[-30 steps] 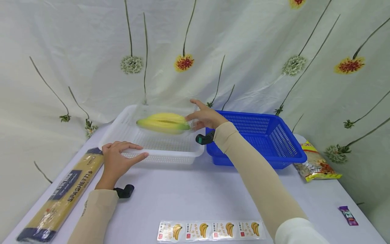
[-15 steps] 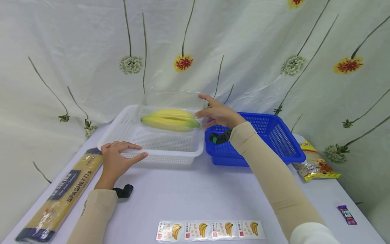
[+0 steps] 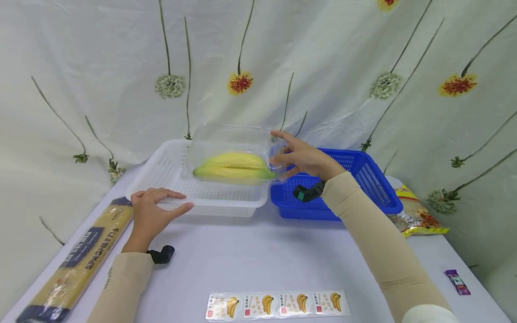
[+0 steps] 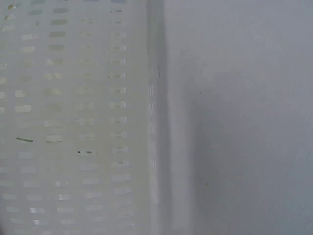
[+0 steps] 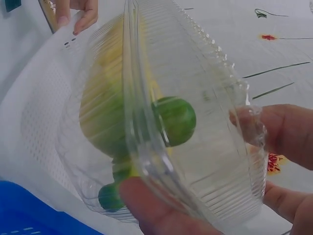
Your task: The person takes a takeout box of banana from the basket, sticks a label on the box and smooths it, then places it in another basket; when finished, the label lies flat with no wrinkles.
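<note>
My right hand grips the right end of a clear plastic clamshell box, raised over the white basket. Inside the box lie yellow bananas with green tips. In the right wrist view the thumb presses the near side of the box while fingers hold its far edge. At the basket's front left corner my left hand holds the rim, thumb on the outside and fingers over the top. The left wrist view shows only the perforated basket wall and white tabletop.
A blue basket stands right beside the white one, with a snack bag behind its right side. A spaghetti pack lies at left. A banana sticker strip is at the front, a small purple packet at far right.
My right hand has moved to the right with the clamshell box, which rose and then came down a little. The left hand stays on the basket rim.
</note>
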`<act>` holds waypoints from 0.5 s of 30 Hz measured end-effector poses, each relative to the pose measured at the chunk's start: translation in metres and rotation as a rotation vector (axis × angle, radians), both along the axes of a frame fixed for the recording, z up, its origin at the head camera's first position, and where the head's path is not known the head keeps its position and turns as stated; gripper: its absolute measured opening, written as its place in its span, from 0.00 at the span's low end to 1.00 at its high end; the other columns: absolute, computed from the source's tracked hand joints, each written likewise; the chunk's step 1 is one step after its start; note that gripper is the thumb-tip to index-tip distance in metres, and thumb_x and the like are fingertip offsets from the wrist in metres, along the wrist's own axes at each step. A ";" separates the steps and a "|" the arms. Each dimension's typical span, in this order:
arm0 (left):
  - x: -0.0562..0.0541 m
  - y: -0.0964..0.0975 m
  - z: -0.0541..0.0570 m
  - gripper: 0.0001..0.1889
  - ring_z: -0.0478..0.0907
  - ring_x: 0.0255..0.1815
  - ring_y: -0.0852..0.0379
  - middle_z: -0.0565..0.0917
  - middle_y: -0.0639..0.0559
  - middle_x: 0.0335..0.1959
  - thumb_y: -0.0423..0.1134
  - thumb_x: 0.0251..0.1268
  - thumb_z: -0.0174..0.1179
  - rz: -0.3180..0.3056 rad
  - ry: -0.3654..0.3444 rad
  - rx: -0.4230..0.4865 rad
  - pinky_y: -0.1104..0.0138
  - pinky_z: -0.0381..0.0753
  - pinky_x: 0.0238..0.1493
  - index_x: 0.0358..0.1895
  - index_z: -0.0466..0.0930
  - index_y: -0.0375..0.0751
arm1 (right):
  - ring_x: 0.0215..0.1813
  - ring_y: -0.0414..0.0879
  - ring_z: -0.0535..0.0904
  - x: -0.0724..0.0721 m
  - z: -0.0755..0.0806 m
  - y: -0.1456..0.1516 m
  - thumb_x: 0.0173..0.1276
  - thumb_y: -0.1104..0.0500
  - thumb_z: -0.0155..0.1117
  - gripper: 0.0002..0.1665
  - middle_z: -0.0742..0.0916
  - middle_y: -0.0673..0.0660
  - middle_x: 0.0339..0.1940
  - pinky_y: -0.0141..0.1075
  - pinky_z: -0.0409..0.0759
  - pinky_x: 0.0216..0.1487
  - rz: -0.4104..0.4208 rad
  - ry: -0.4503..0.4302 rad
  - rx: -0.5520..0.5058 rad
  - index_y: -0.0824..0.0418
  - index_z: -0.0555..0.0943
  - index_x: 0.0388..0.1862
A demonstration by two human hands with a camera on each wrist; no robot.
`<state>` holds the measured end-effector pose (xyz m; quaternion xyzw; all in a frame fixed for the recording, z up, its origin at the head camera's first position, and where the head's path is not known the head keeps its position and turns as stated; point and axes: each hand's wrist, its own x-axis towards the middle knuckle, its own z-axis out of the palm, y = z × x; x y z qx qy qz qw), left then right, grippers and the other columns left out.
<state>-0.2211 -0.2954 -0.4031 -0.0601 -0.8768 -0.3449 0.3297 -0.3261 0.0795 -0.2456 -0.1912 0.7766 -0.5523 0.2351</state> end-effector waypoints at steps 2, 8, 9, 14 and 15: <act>0.000 -0.001 0.000 0.15 0.79 0.52 0.37 0.92 0.39 0.41 0.40 0.47 0.87 0.004 -0.006 -0.001 0.39 0.50 0.64 0.38 0.94 0.40 | 0.75 0.68 0.72 0.003 -0.002 0.004 0.81 0.64 0.65 0.53 0.63 0.70 0.80 0.56 0.87 0.57 0.007 -0.003 -0.005 0.41 0.47 0.92; 0.000 -0.001 0.000 0.15 0.80 0.52 0.37 0.92 0.39 0.41 0.40 0.47 0.87 0.004 -0.002 0.001 0.39 0.51 0.64 0.38 0.94 0.40 | 0.74 0.65 0.75 0.012 -0.007 0.020 0.82 0.63 0.65 0.53 0.60 0.69 0.84 0.54 0.88 0.55 0.014 0.014 0.007 0.38 0.49 0.92; 0.000 -0.002 -0.001 0.15 0.80 0.52 0.37 0.92 0.39 0.41 0.39 0.47 0.87 0.001 0.002 0.002 0.39 0.51 0.64 0.37 0.94 0.40 | 0.74 0.65 0.76 0.014 -0.008 0.023 0.82 0.63 0.65 0.52 0.60 0.69 0.84 0.54 0.88 0.55 0.014 0.018 0.010 0.38 0.49 0.92; -0.002 -0.003 -0.003 0.15 0.81 0.50 0.38 0.92 0.40 0.39 0.38 0.44 0.87 -0.009 0.031 0.005 0.39 0.51 0.65 0.36 0.94 0.41 | 0.74 0.66 0.77 0.026 -0.014 0.038 0.82 0.62 0.66 0.53 0.60 0.68 0.83 0.54 0.89 0.55 0.010 0.027 0.023 0.38 0.48 0.92; -0.002 -0.003 -0.004 0.15 0.81 0.50 0.38 0.92 0.40 0.39 0.38 0.44 0.87 -0.009 0.033 0.005 0.39 0.51 0.65 0.36 0.94 0.41 | 0.73 0.67 0.77 0.028 -0.015 0.041 0.82 0.62 0.66 0.53 0.61 0.68 0.83 0.54 0.89 0.54 0.013 0.029 0.020 0.38 0.48 0.92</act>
